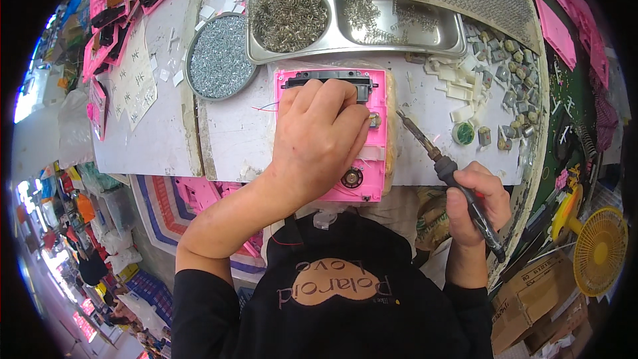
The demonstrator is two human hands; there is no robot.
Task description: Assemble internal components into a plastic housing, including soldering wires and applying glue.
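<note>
Two hands are at work over the pale bench [166, 126]. Your left hand [318, 143] lies palm down on the pink plastic panel [375, 90], which sits at the near edge of the bench at the centre of the view. The fingers are curled loosely, neither flat nor fisted, with their tips pressing at about 12 o'clock on the panel, just below the black strip [329, 76] along its top edge. You cannot tell whether anything is pinched under the fingertips. A small round black part [352, 177] shows on the panel at 5 o'clock from this hand.

Your right hand [475, 203] is closed in a full fist around the dark handle of a soldering iron [442, 163]. The iron slants toward 10 o'clock, and its metal tip [402, 116] hangs just beside the panel's right edge, apart from it.

At 12 o'clock beyond the panel stands a steel compartment tray [425, 43] heaped with small wire springs. At 10 o'clock is a round dish [219, 56] full of silvery screws. At 3 o'clock, white plastic bits [458, 83] and small grey parts lie scattered, with a green-centred spool [464, 133] near them.
</note>
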